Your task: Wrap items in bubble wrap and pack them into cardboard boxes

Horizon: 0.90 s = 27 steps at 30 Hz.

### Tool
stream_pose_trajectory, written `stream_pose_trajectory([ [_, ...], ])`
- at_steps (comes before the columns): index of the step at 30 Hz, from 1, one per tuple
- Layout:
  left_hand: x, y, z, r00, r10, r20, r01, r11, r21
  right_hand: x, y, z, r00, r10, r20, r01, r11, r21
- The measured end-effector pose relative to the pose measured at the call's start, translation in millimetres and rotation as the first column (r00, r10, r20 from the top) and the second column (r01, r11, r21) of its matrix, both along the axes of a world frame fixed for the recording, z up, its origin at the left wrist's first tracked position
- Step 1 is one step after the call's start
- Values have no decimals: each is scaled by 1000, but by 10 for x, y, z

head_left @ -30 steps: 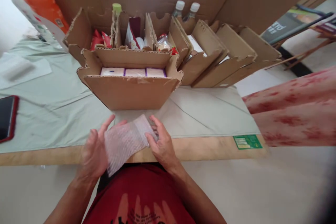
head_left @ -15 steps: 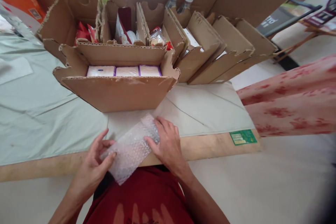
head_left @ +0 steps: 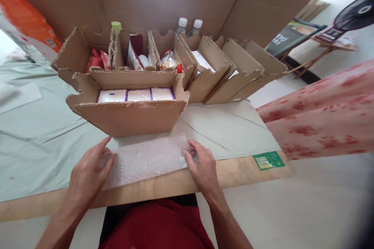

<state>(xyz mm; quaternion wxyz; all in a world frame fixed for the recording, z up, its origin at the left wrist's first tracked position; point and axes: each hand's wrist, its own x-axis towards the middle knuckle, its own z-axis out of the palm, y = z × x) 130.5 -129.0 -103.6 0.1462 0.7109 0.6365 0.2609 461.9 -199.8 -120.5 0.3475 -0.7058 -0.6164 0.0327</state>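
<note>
A clear sheet of bubble wrap [head_left: 147, 159] stretches crosswise over the table's front edge, between my two hands. Its left end is between the thumb and fingers of my left hand [head_left: 92, 165]. At the other end, my right hand [head_left: 201, 163] pinches the sheet's right edge, fingers curled. Just behind the wrap stands a cardboard box [head_left: 131, 118], holding white packs with purple edges [head_left: 138, 95] in a row.
Behind are several narrow cardboard bins [head_left: 201, 83] with red packets [head_left: 97, 60] and other goods. Two white-capped bottles [head_left: 181, 27] rise at the back. An orange bag [head_left: 29, 11] stands left. A green label [head_left: 269, 160] lies at the front right edge; a fan [head_left: 360, 11] stands far right.
The bubble wrap has gone from slanted and low near my body to level and spread out on the table edge. My hands have moved apart, and the view has tilted up.
</note>
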Motion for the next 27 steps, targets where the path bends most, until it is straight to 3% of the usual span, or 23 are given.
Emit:
stream_pose_trajectory([
  [3, 42, -47, -41, 990, -24, -139, 60, 963, 263, 115, 16, -88, 980, -49, 194, 47, 999, 19],
  [6, 153, -278, 78, 991, -91, -103, 125, 912, 392, 94, 14, -4, 971, -19, 237, 8, 999, 47],
  [9, 349, -463, 159, 944, -324, -55, 323, 883, 342, -287, 109, 140, 951, 229, 209, -229, 973, -28],
  [11, 440, -490, 75, 904, -423, -71, 426, 865, 265, -654, 221, 183, 869, 458, 185, -446, 889, -106],
  [13, 437, -457, -99, 897, -422, -132, 440, 879, 183, -934, 324, 156, 761, 623, 180, -600, 782, -170],
  [15, 352, -415, -281, 895, -396, -204, 425, 897, 123, -998, 366, 71, 703, 683, 197, -652, 730, -204],
  [18, 210, -407, -432, 867, -423, -264, 458, 885, 83, -665, 252, -83, 758, 614, 221, -572, 788, -228],
  [23, 175, -446, -385, 854, -447, -265, 478, 876, 61, 152, -210, -111, 897, 312, 313, -247, 941, -230],
  [25, 152, -442, -330, 865, -443, -235, 474, 876, 92, 295, -349, -58, 906, 265, 329, -220, 961, -168],
  [27, 92, -436, -272, 875, -438, -205, 469, 872, 137, 325, -400, -21, 886, 316, 340, -281, 948, -149],
])
